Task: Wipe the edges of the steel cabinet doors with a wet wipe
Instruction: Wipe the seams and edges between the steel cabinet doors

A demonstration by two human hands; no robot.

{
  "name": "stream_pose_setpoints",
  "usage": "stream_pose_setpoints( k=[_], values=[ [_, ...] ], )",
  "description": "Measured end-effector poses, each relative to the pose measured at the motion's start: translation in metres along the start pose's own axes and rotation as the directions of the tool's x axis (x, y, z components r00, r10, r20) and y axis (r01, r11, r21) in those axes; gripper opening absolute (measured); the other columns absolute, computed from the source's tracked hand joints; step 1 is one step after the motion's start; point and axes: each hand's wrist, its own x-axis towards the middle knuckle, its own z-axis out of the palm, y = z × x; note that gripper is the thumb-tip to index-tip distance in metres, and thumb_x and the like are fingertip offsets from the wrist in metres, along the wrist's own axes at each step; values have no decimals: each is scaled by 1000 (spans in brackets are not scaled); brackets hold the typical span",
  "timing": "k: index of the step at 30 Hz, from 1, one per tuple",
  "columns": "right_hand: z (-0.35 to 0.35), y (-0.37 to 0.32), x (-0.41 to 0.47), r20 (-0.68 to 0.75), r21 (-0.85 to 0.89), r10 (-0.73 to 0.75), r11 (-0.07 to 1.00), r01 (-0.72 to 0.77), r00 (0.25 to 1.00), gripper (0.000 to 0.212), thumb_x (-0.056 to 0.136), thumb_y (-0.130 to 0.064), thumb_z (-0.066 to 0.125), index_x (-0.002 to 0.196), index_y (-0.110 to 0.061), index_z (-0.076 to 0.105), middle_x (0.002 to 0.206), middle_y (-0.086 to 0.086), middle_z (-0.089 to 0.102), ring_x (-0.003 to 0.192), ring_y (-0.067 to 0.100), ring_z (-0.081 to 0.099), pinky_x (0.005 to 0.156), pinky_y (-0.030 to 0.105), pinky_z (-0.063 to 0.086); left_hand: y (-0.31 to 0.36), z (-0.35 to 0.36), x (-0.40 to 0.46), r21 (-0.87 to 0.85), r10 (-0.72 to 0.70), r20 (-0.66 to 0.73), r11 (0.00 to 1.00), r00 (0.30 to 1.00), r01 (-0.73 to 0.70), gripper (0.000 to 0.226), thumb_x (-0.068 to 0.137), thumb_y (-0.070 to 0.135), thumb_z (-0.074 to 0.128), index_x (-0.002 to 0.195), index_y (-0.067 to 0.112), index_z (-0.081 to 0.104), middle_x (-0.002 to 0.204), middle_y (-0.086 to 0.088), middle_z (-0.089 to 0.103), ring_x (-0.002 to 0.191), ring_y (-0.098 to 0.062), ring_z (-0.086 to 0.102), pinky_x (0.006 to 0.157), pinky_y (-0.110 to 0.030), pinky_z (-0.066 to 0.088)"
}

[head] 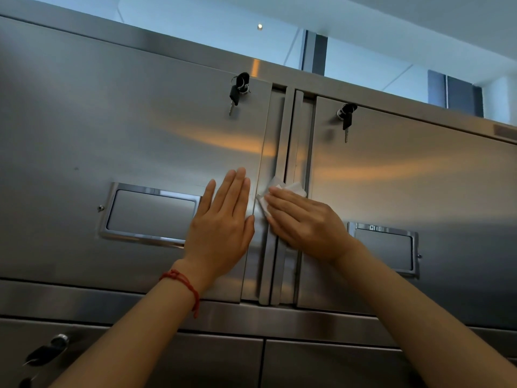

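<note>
Wet wipe (275, 191) lies pressed under the right hand's (305, 219) nearly straight fingers against the seam between two steel cabinet doors. Just beside it, the left hand (221, 222) rests flat, fingers straight, on the left door (112, 121). Keys (237, 91) hang in both locks; beyond, a pale ceiling (391, 23).

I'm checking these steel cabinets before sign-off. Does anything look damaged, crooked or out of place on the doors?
Nothing stands out. Both upper doors sit straight, with keys hanging in the left lock and right lock. The left hand rests flat on the left door; the right hand presses the wet wipe on the centre edges.
</note>
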Motion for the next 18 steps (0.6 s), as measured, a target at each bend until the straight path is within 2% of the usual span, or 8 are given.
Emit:
stream_pose_setpoints(
  k=[5,10,18],
  values=[
    [2,-13,-10,-18,28,50,998,-49,999,21,84,-9,65,98,5,71,106,23,66,105,32,62,88,41,53,-1,0,-1,7,2,10,1000,1000,-2,58,94,32,24,138,-4,36,146,-22,31,136,-34,29,107,-53,31],
    [-4,-8,-6,20,20,-5,1000,4,1000,22,87,-11,60,97,4,71,106,22,67,104,31,63,87,40,53,-1,1,0,10,1,10,1000,1000,-1,58,94,32,24,138,-4,36,146,-22,30,136,-34,28,107,-53,31],
    [-5,-16,-10,3,65,40,997,-40,999,20,85,-10,62,95,5,72,106,22,67,105,32,62,84,40,55,-1,1,-1,18,4,17,1000,1000,-4,58,95,33,23,139,-3,34,147,-22,29,137,-33,27,109,-52,29]
  ],
)
